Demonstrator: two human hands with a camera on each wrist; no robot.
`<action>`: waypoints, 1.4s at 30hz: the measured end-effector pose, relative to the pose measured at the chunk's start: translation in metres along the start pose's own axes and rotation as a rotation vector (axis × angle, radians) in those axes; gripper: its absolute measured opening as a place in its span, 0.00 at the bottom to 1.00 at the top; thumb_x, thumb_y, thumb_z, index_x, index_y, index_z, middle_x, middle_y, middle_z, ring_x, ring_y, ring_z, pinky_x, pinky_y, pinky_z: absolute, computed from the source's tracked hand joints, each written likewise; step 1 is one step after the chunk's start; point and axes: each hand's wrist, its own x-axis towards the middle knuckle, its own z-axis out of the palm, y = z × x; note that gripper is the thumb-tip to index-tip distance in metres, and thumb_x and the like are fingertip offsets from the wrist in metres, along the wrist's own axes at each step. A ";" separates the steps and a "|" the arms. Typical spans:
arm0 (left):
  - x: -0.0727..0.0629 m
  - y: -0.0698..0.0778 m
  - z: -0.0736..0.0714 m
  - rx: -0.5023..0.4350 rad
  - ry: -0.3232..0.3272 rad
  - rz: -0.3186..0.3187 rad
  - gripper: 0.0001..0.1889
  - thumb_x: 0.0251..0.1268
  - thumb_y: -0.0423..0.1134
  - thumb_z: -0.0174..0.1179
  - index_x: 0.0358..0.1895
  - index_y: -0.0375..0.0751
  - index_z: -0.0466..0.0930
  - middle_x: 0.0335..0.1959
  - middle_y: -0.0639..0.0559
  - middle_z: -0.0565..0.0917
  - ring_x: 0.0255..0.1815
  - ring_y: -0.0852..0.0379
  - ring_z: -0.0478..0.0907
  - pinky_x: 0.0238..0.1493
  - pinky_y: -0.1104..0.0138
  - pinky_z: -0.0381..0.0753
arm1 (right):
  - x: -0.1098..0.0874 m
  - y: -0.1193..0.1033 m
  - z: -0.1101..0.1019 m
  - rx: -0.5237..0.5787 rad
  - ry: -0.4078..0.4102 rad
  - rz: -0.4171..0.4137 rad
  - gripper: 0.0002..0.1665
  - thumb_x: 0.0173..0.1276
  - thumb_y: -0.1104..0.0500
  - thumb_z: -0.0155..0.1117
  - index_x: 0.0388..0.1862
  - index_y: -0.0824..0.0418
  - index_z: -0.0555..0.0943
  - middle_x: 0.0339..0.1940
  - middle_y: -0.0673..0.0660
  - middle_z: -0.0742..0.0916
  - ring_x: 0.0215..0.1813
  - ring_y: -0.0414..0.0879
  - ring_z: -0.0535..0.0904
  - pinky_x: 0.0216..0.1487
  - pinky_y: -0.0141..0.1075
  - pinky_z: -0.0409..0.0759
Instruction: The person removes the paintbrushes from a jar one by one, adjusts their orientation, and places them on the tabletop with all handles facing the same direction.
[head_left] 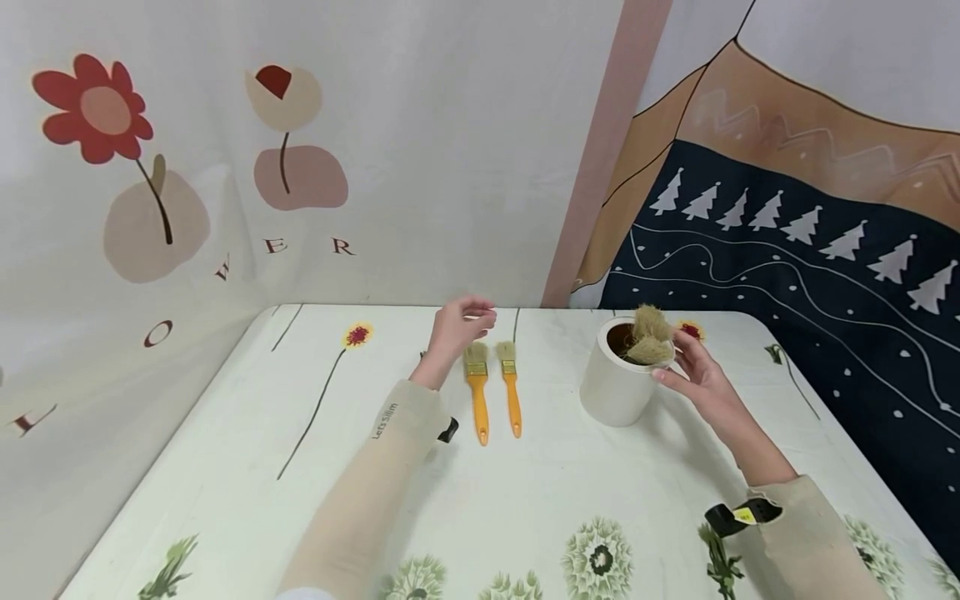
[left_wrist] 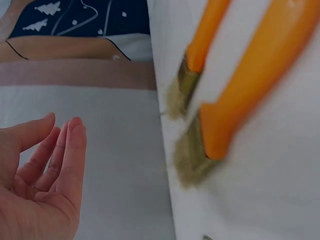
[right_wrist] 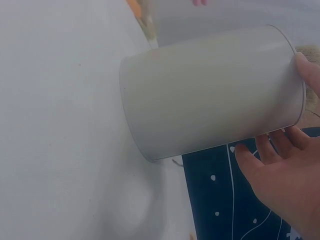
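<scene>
The left hand (head_left: 459,329) hovers at twelve o'clock from the larger brush (head_left: 478,408), just beyond its bristles. Its fingers are loosely bent, the thumb near the fingertips with a small gap, and it holds nothing. The smaller brush (head_left: 512,404) lies at three o'clock from the larger one on the flower-print tablecloth (head_left: 540,483); the left wrist view blurs both (their handles run off the picture towards one o'clock).

Well apart at three o'clock from the brushes is a white cup (head_left: 615,387). The right hand (head_left: 705,383) grips it near the rim from three o'clock, thumb on the near side, fingers bent round the far side, where the cup covers some fingertips. Whether the cup's base touches the cloth is hard to tell.

Tan fuzzy tufts (head_left: 651,337) jut over the rim at one o'clock; their lower ends are hidden inside, and the right wrist view cuts them off behind the thumb. A printed flower (head_left: 692,330) is partly covered by the right fingers.
</scene>
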 end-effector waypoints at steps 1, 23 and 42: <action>-0.001 0.004 0.003 -0.010 -0.007 0.008 0.14 0.69 0.34 0.62 0.55 0.36 0.81 0.51 0.41 0.86 0.51 0.45 0.85 0.51 0.64 0.88 | 0.000 0.000 0.000 -0.001 0.000 -0.001 0.49 0.76 0.54 0.59 0.83 0.59 0.41 0.84 0.63 0.47 0.83 0.64 0.43 0.78 0.35 0.64; -0.028 0.073 0.073 -0.039 -0.213 0.238 0.13 0.67 0.36 0.65 0.53 0.41 0.82 0.49 0.46 0.88 0.48 0.52 0.86 0.48 0.72 0.86 | -0.001 0.000 0.000 -0.002 0.000 0.032 0.50 0.76 0.52 0.59 0.83 0.58 0.40 0.84 0.61 0.47 0.83 0.63 0.44 0.78 0.61 0.52; -0.047 0.089 0.116 -0.009 -0.336 0.365 0.13 0.64 0.36 0.67 0.52 0.43 0.82 0.48 0.50 0.88 0.45 0.64 0.84 0.44 0.81 0.82 | 0.000 -0.002 0.001 0.025 -0.003 0.014 0.50 0.76 0.53 0.59 0.83 0.59 0.39 0.84 0.62 0.47 0.83 0.64 0.42 0.77 0.66 0.51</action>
